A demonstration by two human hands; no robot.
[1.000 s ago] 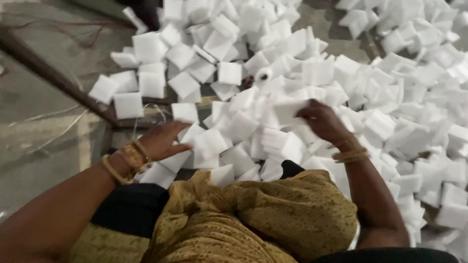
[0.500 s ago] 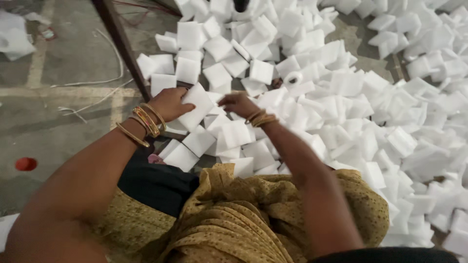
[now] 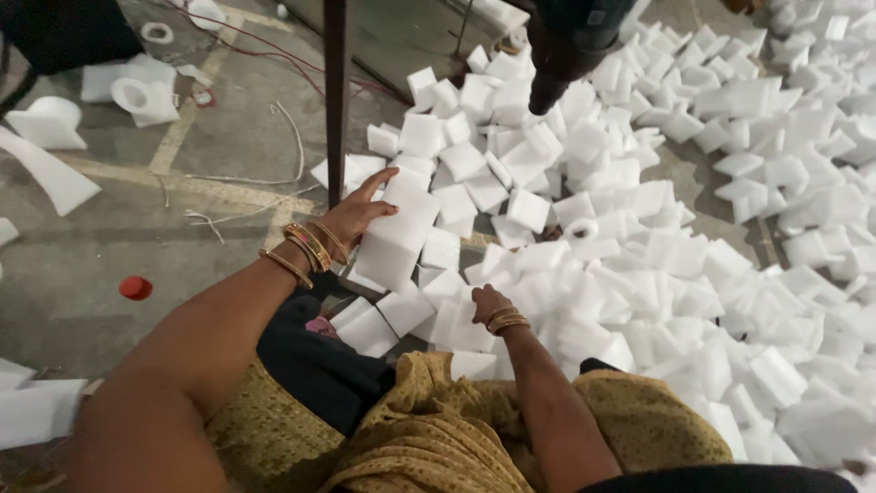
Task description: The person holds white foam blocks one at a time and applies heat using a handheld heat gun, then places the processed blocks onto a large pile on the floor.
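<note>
Foam block stack (image 3: 400,236), white, square, in left hand (image 3: 358,217).

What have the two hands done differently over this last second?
The left hand, which lay flat on the foam pile, now grips a stack of foam blocks and holds it against the pile's edge. The right hand, which reached far out into the foam pile, has drawn back close to the lap onto nearer blocks. The bangles stay on both wrists.
</note>
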